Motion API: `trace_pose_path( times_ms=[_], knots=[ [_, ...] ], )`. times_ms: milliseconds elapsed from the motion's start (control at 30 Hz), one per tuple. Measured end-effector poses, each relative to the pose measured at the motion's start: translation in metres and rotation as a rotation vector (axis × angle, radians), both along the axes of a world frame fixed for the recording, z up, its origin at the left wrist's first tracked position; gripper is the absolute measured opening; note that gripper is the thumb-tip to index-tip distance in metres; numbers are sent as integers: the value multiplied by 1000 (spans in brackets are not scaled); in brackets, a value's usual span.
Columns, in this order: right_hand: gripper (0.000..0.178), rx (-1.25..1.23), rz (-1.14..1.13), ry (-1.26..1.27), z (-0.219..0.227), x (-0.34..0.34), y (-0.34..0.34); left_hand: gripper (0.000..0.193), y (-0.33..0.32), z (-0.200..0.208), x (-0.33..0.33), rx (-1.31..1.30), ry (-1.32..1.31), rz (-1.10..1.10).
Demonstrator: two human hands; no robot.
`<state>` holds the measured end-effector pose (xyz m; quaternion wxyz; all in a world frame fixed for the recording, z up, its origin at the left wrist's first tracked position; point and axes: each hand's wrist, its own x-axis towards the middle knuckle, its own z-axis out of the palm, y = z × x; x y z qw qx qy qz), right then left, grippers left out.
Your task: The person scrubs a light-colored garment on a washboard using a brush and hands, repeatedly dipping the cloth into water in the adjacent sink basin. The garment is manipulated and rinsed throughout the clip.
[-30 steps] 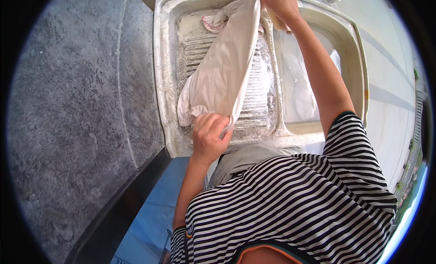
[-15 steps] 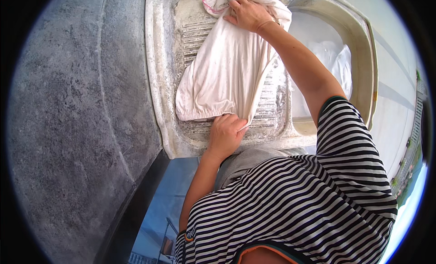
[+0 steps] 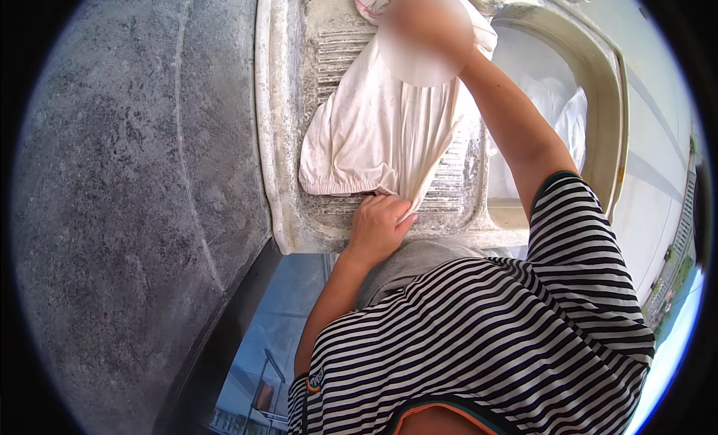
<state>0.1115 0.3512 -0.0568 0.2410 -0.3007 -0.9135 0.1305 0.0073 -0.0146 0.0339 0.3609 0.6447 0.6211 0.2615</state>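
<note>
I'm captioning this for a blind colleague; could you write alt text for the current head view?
A person's left hand grips the near edge of a pale cloth spread over a ridged washboard, while the right hand, blurred out, is over its far end. To the right, a basin holds cloudy water and something white.

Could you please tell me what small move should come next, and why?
Perhaps pull the pale garment slightly tauter with the left hand, to flatten it. That hand holds its lower edge, and creases run up the cloth from there, over the ribbed washboard. The right hand is over the upper part, but blurred, so its grip is unclear.
</note>
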Motion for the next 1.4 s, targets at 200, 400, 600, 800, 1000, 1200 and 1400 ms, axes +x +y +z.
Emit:
trace_pose_path(
  times_ms=[200, 400, 600, 800, 1000, 1200, 1400],
  knots=[
    [27, -25, 4, -521, 35, -23, -30, 13, 25, 31, -29, 256, 334, 327],
    [41, -171, -237, -187, 126, -1, -27, 29, 28, 24, -72, 312, 274, 394],
    [21, 107, -459, 17, 141, 66, -34, 24, 31, 80, -55, 427, 137, 101],
    [43, -20, 59, -116, 111, 33, -208, 21, 2, -9, 9, 333, 35, -100],
    [52, -34, -20, -296, 21, 17, -73, 26, 3, -15, 14, 132, -185, -160],
    [49, -91, -130, -341, 52, -7, -79, 28, 16, -17, 9, 33, -233, -147],
    [48, 78, 349, -95, 64, 27, -207, 20, 11, -25, 17, 146, -212, -86]
  ],
)
